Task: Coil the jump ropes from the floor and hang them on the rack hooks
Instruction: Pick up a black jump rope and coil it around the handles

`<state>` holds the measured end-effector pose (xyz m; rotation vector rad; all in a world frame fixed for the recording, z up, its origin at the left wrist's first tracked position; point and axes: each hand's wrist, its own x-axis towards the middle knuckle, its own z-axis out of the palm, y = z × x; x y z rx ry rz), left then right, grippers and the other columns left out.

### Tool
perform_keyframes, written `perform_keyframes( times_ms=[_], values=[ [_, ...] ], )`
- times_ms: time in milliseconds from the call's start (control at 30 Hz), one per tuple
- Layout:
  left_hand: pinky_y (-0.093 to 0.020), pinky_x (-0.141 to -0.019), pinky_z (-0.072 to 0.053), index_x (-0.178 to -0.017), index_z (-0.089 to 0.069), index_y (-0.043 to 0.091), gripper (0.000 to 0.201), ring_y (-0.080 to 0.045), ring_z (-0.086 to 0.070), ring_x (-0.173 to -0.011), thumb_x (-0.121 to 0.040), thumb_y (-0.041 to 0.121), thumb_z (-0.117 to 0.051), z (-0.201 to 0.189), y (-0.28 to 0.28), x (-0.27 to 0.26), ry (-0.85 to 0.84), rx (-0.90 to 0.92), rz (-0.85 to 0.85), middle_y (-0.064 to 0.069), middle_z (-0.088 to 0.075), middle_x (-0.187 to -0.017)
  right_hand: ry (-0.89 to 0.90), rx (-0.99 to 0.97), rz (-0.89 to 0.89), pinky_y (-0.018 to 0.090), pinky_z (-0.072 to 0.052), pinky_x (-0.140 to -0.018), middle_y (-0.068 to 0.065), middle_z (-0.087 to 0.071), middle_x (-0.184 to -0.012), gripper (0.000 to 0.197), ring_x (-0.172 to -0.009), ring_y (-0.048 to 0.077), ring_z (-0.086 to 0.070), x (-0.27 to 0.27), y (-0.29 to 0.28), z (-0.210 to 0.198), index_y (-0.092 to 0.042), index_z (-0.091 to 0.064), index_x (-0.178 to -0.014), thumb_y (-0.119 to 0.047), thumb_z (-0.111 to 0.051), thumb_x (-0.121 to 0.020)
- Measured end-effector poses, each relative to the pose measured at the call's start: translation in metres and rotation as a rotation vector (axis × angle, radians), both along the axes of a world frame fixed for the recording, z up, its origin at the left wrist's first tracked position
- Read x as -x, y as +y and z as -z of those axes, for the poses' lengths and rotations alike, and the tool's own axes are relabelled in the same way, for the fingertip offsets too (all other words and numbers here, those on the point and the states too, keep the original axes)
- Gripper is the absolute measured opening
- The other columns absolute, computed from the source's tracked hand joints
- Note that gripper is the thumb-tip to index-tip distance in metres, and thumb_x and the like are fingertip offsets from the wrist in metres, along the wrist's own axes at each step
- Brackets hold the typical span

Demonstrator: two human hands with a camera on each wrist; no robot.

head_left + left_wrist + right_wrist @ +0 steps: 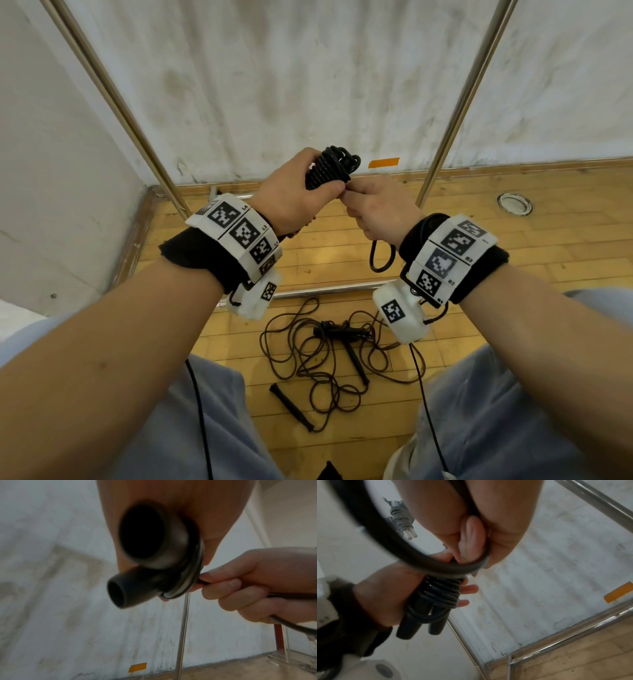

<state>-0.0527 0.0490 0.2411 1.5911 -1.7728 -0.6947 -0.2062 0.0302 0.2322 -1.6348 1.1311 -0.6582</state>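
Note:
A black jump rope [330, 168] is wound into a tight bundle round its two handles [419, 622], whose butt ends fill the left wrist view [142, 545]. My left hand [298, 195] grips this bundle in front of my chest. My right hand [373, 212] is fisted round the rope's free end right beside it, and a loop [382, 255] hangs below that fist. On the wooden floor under my hands lies a brown jump rope [329, 356] in a loose tangle with black handles [289, 407]. The rack hooks are out of view.
Two slanted metal rack poles [116, 99] [462, 99] rise on either side, joined by a low base bar [325, 289]. A stained white wall [308, 85] with orange tape [383, 162] stands behind. A round floor fitting [513, 203] sits at the right. A grey coiled rope [402, 520] hangs in the right wrist view.

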Motion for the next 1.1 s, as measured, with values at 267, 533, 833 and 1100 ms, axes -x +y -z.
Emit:
perform_keyframes(
  times_ms=[267,533,833,1100],
  values=[
    [-0.025,-0.045,-0.037,-0.122,-0.044,0.019,0.039,-0.007,-0.054,-0.059,-0.092,0.043,-0.051,0.009,-0.004,-0.006,-0.241,0.097,-0.125,0.009,-0.054,-0.077,0.065,0.126,0.064,0.025,-0.028,-0.045,-0.011,-0.038,-0.044,0.025,-0.040,0.009,-0.032,0.006,-0.003,-0.003,-0.012,-0.067,-0.085,-0.022,-0.047,-0.095],
    [-0.027,-0.047,-0.032,-0.131,-0.033,0.011,0.038,-0.010,-0.049,-0.057,-0.099,0.031,-0.039,0.021,-0.004,0.006,-0.198,0.010,-0.075,0.006,-0.048,-0.073,0.182,0.265,0.076,0.026,-0.028,-0.048,0.011,-0.042,-0.063,0.033,-0.054,0.020,-0.036,0.001,0.001,0.001,0.010,-0.062,-0.088,-0.018,-0.045,-0.096],
    [-0.004,-0.047,-0.040,-0.133,-0.036,0.016,0.063,0.012,-0.058,-0.056,-0.083,0.035,-0.070,0.003,0.003,0.000,0.088,-0.058,-0.022,0.009,-0.055,-0.081,0.182,0.255,0.041,0.028,-0.035,-0.054,-0.003,-0.043,-0.058,0.027,-0.053,0.013,-0.038,0.010,-0.002,-0.007,-0.002,-0.066,-0.098,-0.014,-0.042,-0.097],
    [-0.017,-0.045,-0.047,-0.110,-0.047,0.018,0.046,-0.003,-0.057,-0.047,-0.074,0.006,-0.073,-0.006,0.010,0.007,0.331,-0.107,-0.001,-0.002,-0.055,-0.079,0.046,0.251,-0.020,0.017,-0.026,-0.041,-0.010,-0.038,-0.044,0.042,-0.038,0.004,-0.029,0.009,0.003,-0.013,-0.026,-0.049,-0.056,-0.010,-0.046,-0.095]
  ],
)
